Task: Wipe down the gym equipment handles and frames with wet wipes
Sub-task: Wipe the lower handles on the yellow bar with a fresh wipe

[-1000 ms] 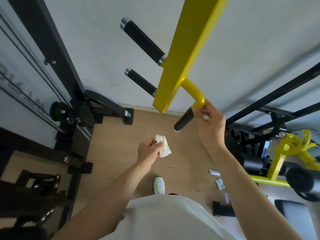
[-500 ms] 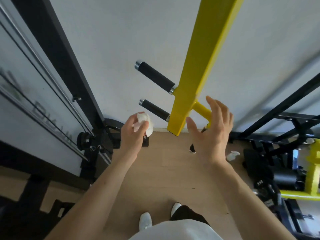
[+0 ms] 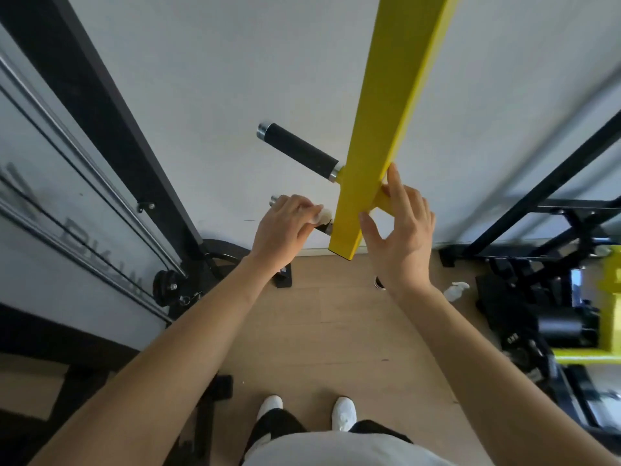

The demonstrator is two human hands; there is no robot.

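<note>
The left hand [image 3: 285, 227] is clenching round the lower handle [image 3: 274, 200] of the yellow beam [image 3: 393, 112], with the wet wipe [image 3: 324, 216] trapped under the fingers. Only a crumpled white corner of it is showing, just past the thumb and forefinger and right beside the beam. The handle is lying almost wholly under those fingers. Its chrome end cap is poking out beyond the knuckles on the side away from the beam, and a short dark stub is showing between the wipe and the yellow metal.

Above the left fingers and apart from them, the upper handle [image 3: 299, 149] is jutting from the same beam. It has a black matte grip, a ribbed chrome cap at the free end and a chrome collar at the beam.

The right hand [image 3: 400, 237] is lying released, fingers straight and spread. The forefinger is running up along the beam's near edge, and the thumb tip is sitting at that edge lower down. Behind these fingers a yellow tube [image 3: 383, 198] is branching off the beam.

The beam is glossy and square-sectioned — its cut end is hanging just below both thumbs. Past the right wrist, a crumpled wipe [image 3: 455, 290] is lying on the wooden floor [image 3: 336, 331].
</note>
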